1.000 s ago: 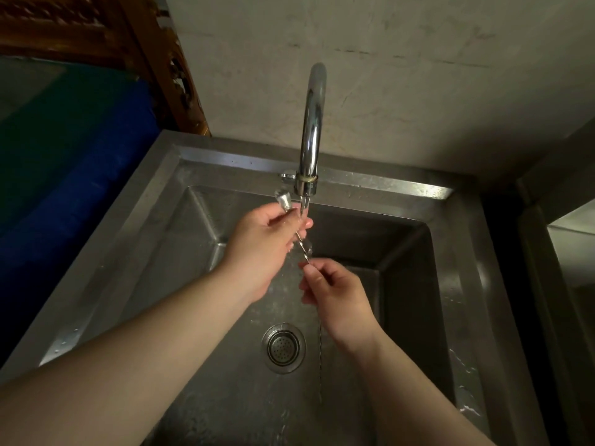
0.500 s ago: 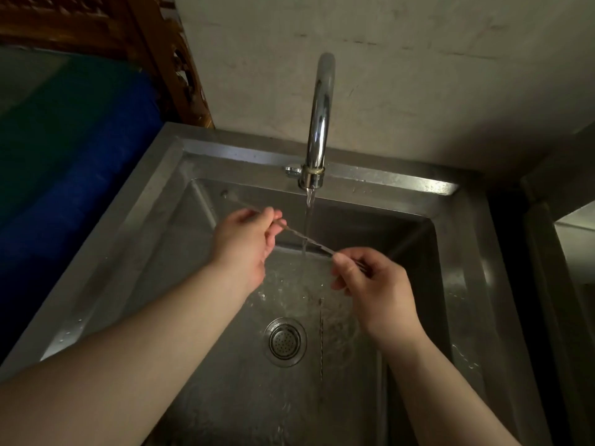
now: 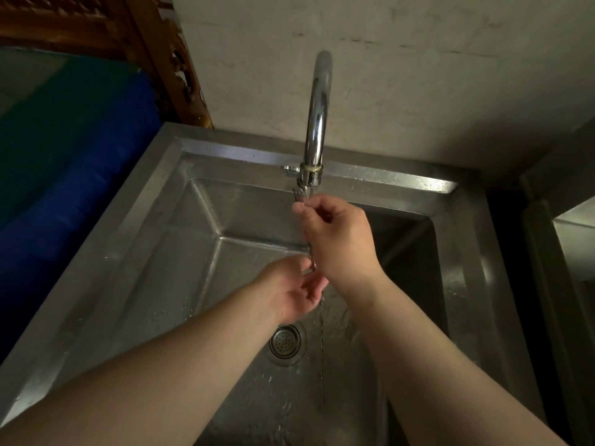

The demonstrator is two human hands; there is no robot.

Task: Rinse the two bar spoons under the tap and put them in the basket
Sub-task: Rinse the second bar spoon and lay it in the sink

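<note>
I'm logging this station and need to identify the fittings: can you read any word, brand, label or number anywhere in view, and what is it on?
None: no readable text in this view.
Tap: plain chrome, no brand mark visible.
Sink: bare steel rim, no stamp or label visible.
Bar spoon held between the right hand and the left hand: too thin and blurred to show any engraving.
Wall: only stains and scuffs.

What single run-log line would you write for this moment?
stage: rinsing | right hand: pinches spoon top under tap | left hand: at spoon's lower end | second spoon: sink floor | basket: unseen
</note>
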